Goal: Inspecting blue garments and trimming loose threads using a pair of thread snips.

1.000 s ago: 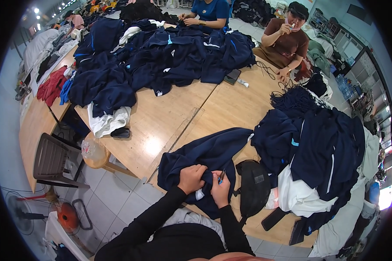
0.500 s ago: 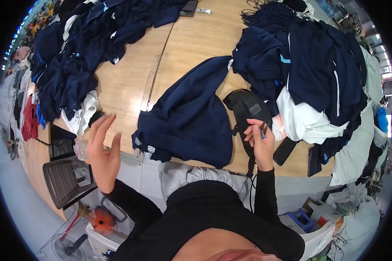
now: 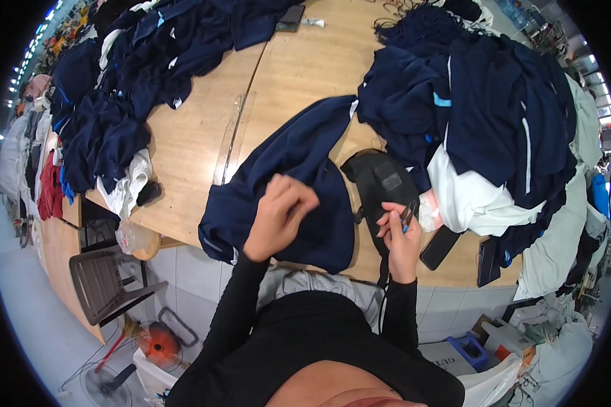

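Observation:
A dark navy garment [image 3: 299, 163] lies spread on the table in front of me, its narrow end pointing to the far right. My left hand [image 3: 278, 216] is over its near part with the fingers curled in toward the thumb, and nothing shows between them. I cannot tell whether it touches the cloth. My right hand [image 3: 399, 247] is closed around small dark thread snips [image 3: 407, 218] with a bit of blue. It is over the near end of a black bag [image 3: 380, 180] with a strap, just right of the garment.
Navy garments with white and light blue trim [image 3: 509, 115] are heaped at right, a white cloth [image 3: 472, 193] beneath. A black phone [image 3: 440, 247] lies near the front edge. More navy clothes [image 3: 108, 129] cover the left side. A chair [image 3: 98, 285] and an orange fan [image 3: 161, 344] stand below left.
My left hand has swung right from beyond the garment's left edge to over it, and its spread fingers have curled. The right hand still holds the snips. The garment's near-left corner lies slightly differently.

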The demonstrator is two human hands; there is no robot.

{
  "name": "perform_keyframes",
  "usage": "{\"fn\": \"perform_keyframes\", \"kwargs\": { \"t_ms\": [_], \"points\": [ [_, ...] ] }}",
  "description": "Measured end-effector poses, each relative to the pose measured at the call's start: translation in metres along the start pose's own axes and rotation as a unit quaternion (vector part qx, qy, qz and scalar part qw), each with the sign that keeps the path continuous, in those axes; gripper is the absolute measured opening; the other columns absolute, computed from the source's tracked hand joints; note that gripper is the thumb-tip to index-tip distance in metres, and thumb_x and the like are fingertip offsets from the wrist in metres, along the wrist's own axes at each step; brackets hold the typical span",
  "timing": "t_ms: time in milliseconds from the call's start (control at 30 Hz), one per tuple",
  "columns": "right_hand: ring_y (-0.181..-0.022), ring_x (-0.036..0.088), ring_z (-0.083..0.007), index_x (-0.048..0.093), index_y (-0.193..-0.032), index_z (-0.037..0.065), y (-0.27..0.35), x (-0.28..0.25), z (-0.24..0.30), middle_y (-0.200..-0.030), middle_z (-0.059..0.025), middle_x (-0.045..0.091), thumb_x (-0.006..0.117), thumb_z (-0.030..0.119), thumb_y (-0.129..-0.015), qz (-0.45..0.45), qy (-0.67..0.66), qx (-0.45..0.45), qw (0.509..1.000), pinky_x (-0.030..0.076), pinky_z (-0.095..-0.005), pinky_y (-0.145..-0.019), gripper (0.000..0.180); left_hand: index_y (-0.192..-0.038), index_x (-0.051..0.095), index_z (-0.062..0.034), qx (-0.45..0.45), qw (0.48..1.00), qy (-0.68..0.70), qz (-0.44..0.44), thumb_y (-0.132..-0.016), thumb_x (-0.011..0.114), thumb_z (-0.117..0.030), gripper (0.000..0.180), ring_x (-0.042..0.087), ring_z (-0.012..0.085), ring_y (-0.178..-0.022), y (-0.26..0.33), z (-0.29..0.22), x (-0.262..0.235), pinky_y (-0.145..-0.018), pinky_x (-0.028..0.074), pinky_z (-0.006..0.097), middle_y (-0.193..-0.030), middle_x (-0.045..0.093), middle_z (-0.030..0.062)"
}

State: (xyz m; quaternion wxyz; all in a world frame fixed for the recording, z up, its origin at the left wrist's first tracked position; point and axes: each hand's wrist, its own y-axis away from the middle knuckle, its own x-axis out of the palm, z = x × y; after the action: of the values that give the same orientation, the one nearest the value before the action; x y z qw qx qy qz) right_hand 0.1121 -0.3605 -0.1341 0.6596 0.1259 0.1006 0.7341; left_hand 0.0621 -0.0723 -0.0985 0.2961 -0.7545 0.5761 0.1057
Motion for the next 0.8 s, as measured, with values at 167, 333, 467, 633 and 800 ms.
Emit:
{"fn": "perform_keyframes", "kwargs": {
  "t_ms": [167,333,467,633,800],
  "points": [
    [-0.069,0.058,-0.003,0.073,-0.129,0.003,-0.018,0.014,0.007,-0.094,0.0002,0.07,0.061,0.021,-0.117,0.038,0.021,-0.023,0.999,0.031,-0.0174,-0.053,0.025,-0.103,0.076,-0.0028,-0.057,0.996,-0.005,-0.072,-0.09,0.085,-0.006,0.017,0.071,0.0311,-0.099,0.007,0.028,-0.007,-0.088,0.056,0.039,-0.102,0.076,0.0119],
    [-0.073,0.06,-0.0054,0.075,-0.123,0.0,-0.016,0.046,0.034,-0.092,-0.0018,0.071,0.061,0.015,-0.116,0.092,0.001,-0.041,0.995,0.045,-0.0214,-0.066,0.022,-0.112,0.08,-0.0062,-0.105,0.969,-0.193,-0.117,-0.088,0.086,-0.011,0.026,0.068,0.0352,-0.105,-0.035,0.113,0.034,-0.09,0.055,0.045,-0.111,0.075,0.0124],
    [-0.069,0.06,-0.0035,0.074,-0.125,0.003,-0.007,0.028,0.013,-0.092,-0.001,0.071,0.063,0.02,-0.116,0.05,0.008,-0.06,0.997,0.033,-0.0181,-0.052,0.022,-0.103,0.082,-0.0099,0.039,0.984,-0.113,-0.133,-0.087,0.078,-0.001,0.018,0.065,0.0321,-0.105,-0.019,0.046,0.023,-0.091,0.05,0.044,-0.108,0.073,0.0078],
    [-0.07,0.06,-0.005,0.075,-0.125,0.002,0.001,0.006,0.003,-0.092,-0.0014,0.071,0.064,0.017,-0.115,0.004,0.027,0.025,0.999,0.038,-0.0197,-0.056,0.021,-0.104,0.083,-0.0103,0.064,0.995,0.002,0.077,-0.072,0.067,0.012,0.042,0.068,0.0313,-0.108,0.064,-0.003,-0.053,-0.094,0.051,0.04,-0.108,0.075,0.0059],
    [-0.071,0.061,-0.006,0.075,-0.124,0.001,-0.015,0.013,-0.007,-0.093,-0.0026,0.072,0.066,0.016,-0.114,0.015,0.071,-0.021,0.997,0.044,-0.0208,-0.061,0.02,-0.111,0.083,-0.0019,-0.114,0.985,0.038,-0.124,-0.088,0.07,0.015,0.031,0.073,0.0224,-0.089,0.1,0.006,-0.051,-0.08,0.057,0.03,-0.101,0.077,0.0107]
  ]
}}
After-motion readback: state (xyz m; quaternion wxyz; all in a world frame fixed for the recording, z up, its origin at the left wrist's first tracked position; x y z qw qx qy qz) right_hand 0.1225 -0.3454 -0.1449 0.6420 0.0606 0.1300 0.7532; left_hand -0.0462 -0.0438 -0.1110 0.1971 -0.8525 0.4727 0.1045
